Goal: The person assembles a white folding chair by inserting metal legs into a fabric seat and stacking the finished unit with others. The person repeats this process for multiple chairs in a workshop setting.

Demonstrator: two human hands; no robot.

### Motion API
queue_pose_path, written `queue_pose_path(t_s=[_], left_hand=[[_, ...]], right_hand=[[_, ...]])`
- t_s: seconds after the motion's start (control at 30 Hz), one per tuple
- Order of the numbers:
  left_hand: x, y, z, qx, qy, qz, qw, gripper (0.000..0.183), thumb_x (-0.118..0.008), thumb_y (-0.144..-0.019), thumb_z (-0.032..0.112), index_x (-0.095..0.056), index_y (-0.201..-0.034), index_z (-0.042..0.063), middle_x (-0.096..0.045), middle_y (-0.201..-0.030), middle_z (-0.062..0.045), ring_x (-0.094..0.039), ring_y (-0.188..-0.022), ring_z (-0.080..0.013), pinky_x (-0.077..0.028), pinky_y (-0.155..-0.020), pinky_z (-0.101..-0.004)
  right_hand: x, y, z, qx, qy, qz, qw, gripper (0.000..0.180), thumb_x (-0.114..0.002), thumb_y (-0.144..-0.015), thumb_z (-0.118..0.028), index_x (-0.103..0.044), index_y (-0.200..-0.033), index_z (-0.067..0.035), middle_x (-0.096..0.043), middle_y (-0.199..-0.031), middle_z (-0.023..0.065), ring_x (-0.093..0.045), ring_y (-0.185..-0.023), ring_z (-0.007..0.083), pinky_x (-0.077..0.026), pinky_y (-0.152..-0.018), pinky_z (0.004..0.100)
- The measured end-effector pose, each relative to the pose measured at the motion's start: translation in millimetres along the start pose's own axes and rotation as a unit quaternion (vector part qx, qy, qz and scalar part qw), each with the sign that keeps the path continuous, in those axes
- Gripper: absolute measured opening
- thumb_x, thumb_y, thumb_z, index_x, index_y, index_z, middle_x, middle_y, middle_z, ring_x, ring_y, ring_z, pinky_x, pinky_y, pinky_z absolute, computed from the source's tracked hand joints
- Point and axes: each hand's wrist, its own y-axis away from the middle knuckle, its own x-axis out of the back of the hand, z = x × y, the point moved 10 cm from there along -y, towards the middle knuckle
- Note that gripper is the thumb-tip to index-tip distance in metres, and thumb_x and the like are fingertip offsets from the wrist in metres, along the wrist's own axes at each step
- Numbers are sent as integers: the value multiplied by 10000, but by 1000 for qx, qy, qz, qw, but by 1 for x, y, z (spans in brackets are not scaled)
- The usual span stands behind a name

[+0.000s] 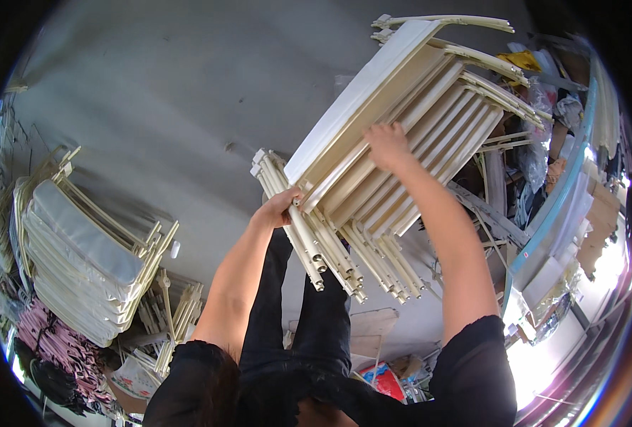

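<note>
A stack of cream panels with metal tube frames stands in front of me, tilted in the view, its top panel white. At the near left corner of the stack, my left hand is closed around a cream tube. My right hand lies on the edges of the panels near the middle of the stack, fingers bent; what its fingertips grip is hidden. Bundled tube ends jut out towards my legs.
Another stack of panels with tube frames stands at the left, beside pink bundled material. Loose tubes lie near it. On the right, a blue-edged table bears cardboard and plastic, with clutter beside it. Grey floor spreads ahead.
</note>
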Motion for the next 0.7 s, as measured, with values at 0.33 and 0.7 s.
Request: queue_pose_path(t_s=[0.33, 0.7], left_hand=[[6, -16, -7, 26, -25, -36, 999, 158, -576, -700, 190, -498, -800, 97, -521, -671, -2, -519, -536, -118, -473, -510, -273], [38, -62, -25, 34, -51, 6, 998, 168, -582, -762, 231, -505, -804, 88, -527, -689, -7, -528, -557, -123, -432, -436, -250]], right_hand=[[-20, 74, -89, 20, -208, -81, 975, 419, -494, -832, -148, -463, -1230, -18, -495, -1209, 149, -460, -1153, 283, -299, -1033, 438], [14, 121, -183, 39, -667, 120, 734, 535, -608, -814, -298, -464, -1226, 12, -491, -1218, 195, -465, -1141, 321, -330, -995, 384]])
